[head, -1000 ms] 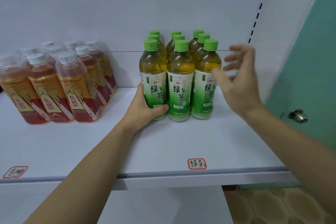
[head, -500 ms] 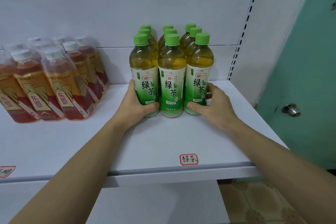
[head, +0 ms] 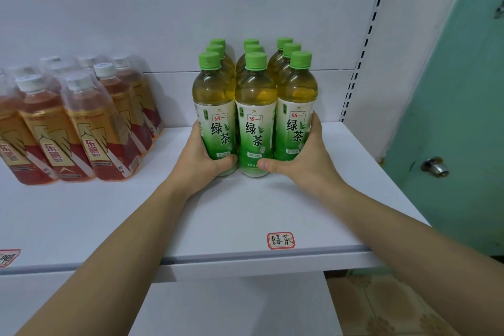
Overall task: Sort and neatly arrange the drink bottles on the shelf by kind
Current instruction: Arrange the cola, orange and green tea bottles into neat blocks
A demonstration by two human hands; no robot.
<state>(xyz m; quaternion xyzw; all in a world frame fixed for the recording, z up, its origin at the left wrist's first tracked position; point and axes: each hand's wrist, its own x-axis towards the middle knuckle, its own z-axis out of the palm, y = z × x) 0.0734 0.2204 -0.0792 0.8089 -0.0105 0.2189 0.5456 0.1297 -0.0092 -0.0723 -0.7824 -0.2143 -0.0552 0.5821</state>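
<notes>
Green tea bottles (head: 255, 106) stand on your white shelf (head: 245, 215), behind the handwritten label (head: 281, 240); rear rows mostly hidden. Your left hand (head: 200, 157) and right hand (head: 305, 161) clasp the front outer bottles. Red-orange bottles (head: 81, 123), cut off at the frame edge, stand well left of them.

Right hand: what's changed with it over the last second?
The right hand came down from open in the air onto the front right green tea bottle and now grips its base. The left hand stayed on the front left bottle; the block and the red bottles kept their places.
</notes>
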